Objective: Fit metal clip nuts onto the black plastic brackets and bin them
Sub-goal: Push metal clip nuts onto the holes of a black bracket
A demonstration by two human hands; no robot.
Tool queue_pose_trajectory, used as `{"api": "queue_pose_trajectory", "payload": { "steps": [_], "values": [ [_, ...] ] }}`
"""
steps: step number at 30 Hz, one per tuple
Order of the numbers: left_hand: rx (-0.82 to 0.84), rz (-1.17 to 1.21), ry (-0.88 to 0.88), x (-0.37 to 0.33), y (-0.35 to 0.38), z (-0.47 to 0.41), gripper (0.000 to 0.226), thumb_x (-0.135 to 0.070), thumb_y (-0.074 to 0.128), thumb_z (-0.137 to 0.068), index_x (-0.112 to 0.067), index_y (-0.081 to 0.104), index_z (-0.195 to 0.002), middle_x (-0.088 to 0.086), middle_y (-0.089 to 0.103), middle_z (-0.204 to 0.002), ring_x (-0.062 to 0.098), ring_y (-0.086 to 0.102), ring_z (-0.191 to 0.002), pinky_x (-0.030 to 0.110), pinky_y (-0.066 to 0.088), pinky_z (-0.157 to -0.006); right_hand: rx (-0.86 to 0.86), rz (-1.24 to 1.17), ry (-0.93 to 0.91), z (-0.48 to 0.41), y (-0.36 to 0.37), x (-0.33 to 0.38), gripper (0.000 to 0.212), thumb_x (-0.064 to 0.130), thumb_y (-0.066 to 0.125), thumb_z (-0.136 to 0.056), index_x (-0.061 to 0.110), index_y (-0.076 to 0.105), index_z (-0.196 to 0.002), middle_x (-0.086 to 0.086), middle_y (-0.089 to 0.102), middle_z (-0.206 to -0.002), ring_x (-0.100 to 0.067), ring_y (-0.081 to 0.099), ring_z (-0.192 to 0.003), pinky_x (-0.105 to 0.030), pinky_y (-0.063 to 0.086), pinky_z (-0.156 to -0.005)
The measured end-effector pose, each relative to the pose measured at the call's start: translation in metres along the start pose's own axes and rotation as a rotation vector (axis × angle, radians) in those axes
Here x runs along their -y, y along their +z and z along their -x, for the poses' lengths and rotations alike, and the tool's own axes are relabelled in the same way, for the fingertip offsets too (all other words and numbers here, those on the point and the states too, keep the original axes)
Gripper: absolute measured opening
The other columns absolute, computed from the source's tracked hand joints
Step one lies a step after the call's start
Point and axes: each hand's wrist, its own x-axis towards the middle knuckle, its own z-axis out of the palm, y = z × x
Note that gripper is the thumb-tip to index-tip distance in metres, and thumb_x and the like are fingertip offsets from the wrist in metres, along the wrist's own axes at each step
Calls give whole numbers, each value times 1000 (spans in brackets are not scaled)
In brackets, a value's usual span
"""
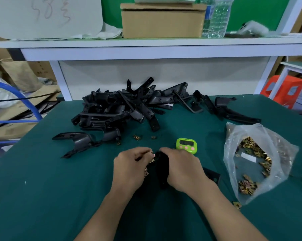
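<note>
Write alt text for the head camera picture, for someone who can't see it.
The left hand pinches a metal clip nut at the end of a black plastic bracket that the right hand grips over a green workbench. Behind lie a pile of brackets and a green timer; a clear bag of clip nuts sits to the right.

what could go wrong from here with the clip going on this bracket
1. The left hand pinches a small clip nut against the bracket that the right hand grips. It could slip and drop among the loose clip nuts on the mat.
2. The bag of clips lies close beside the right arm, so a knock might spill it.
3. The green timer sits just behind the hands and could get bumped.
</note>
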Motion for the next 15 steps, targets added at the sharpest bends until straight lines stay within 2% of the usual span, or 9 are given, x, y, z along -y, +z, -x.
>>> {"api": "queue_pose_trajectory", "payload": {
  "steps": [3,7,9,11,12,15],
  "values": [
    [2,-16,-15,2,-1,-5,31,-25,68,-94,-32,76,-66,-14,74,-69,1,67,-60,7,44,-50,-108,-117,5,-3,6,-6,43,16,62,-73,32,54,-112,12,64,-95,-18,58,-89,-37,49,-65],
    [88,31,-69,5,1,-5,31,-25,65,-96,-25,76,-67,-1,72,-67,6,63,-57,15,47,-50,-144,-281,57,-3,4,-16,43,10,60,-71,32,56,-108,12,63,-85,-17,56,-75,-39,55,-68],
    [118,-8,-45,5,3,-5,26,-29,67,-95,-29,78,-72,1,72,-67,14,66,-59,23,51,-51,-136,-322,40,-6,4,-18,40,8,62,-72,31,57,-104,12,64,-84,-14,58,-76,-39,55,-69],
    [125,-15,-33,4,5,-5,22,-30,70,-93,-41,80,-76,-4,75,-71,16,72,-68,30,57,-60,-133,-344,31,-8,6,-19,39,9,64,-74,33,58,-105,12,65,-85,-11,59,-77,-38,55,-69],
    [118,-1,-37,3,5,-6,24,-30,71,-92,-45,79,-76,-6,76,-73,15,72,-71,30,59,-61,-128,-359,28,-8,7,-18,42,10,65,-74,34,59,-107,13,65,-87,-10,60,-79,-37,56,-69],
    [77,44,-81,3,6,-9,25,-28,70,-91,-43,80,-74,-10,76,-72,11,72,-70,15,52,-53,-160,-389,15,-7,9,-19,45,11,64,-73,33,58,-112,12,67,-92,-12,62,-83,-39,57,-70]
  ]
}}
